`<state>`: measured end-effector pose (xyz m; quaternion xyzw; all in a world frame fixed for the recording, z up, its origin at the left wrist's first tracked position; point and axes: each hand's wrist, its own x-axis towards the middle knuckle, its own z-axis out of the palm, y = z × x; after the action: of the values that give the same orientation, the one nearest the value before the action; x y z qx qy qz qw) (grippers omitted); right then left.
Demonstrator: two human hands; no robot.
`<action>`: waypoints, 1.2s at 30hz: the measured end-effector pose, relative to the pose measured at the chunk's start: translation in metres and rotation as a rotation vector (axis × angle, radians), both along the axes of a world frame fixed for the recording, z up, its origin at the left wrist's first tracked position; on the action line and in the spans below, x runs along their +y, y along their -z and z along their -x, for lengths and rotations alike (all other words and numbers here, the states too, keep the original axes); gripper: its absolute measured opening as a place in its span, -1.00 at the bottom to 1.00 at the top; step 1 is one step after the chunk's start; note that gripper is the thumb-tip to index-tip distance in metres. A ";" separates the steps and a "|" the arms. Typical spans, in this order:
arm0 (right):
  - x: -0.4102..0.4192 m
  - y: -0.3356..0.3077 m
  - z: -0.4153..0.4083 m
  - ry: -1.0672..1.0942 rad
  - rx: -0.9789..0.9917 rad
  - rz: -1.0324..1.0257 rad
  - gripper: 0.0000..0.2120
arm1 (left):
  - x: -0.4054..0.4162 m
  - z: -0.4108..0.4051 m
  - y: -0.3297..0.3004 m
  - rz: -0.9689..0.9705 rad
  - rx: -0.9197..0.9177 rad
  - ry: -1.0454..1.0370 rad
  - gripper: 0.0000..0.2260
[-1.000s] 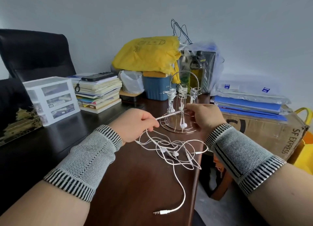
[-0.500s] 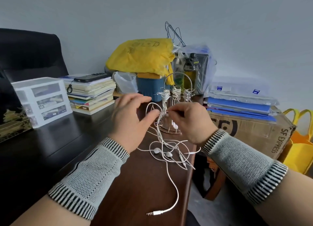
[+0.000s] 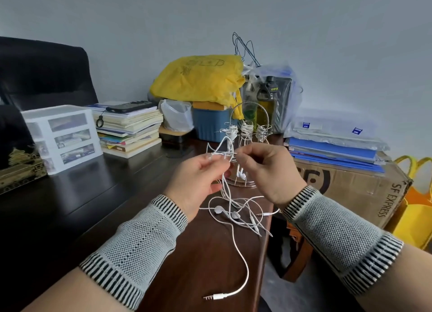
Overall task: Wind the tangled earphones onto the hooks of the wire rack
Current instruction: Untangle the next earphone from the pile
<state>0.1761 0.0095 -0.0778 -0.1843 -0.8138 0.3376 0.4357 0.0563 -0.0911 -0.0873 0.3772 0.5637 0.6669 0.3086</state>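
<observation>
Both hands were raised over the dark wooden table, close together in front of the wire rack. The left hand pinched a loop of white cord between thumb and fingertips, and the right hand had its thumb and forefinger curled onto the same cord just beside it, so the two grips nearly touched. From there the tangled earphones hung down to the tabletop, where the earbuds and loose loops lay in a knot near the table's right edge; one long strand ran toward the near edge and ended in the jack plug. The rack stood behind the hands with white cord bundles (three, as far as I could see) already wrapped on its upper hooks. Behind it were a yellow bag, a stack of books and a small white drawer unit, with a cardboard box to the right.
</observation>
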 end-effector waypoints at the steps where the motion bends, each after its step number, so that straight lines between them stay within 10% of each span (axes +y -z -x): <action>1: 0.000 0.001 -0.001 -0.016 -0.014 -0.011 -0.89 | 0.001 0.001 0.001 -0.014 0.038 -0.020 -0.91; 12: 0.011 0.002 -0.001 0.093 0.113 0.099 -0.83 | -0.004 0.021 0.001 0.005 0.422 -0.205 -0.85; 26: 0.033 0.001 -0.007 0.340 0.190 0.176 -0.82 | -0.013 0.079 -0.007 -0.156 -0.285 -0.550 -0.89; 36: 0.017 -0.002 0.004 0.095 0.110 0.116 -0.82 | -0.004 0.025 -0.011 0.212 0.668 -0.558 -0.66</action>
<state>0.1725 0.0262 -0.0754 -0.2288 -0.7581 0.3728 0.4837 0.0312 -0.0953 -0.0762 0.3716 0.7778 0.5049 -0.0451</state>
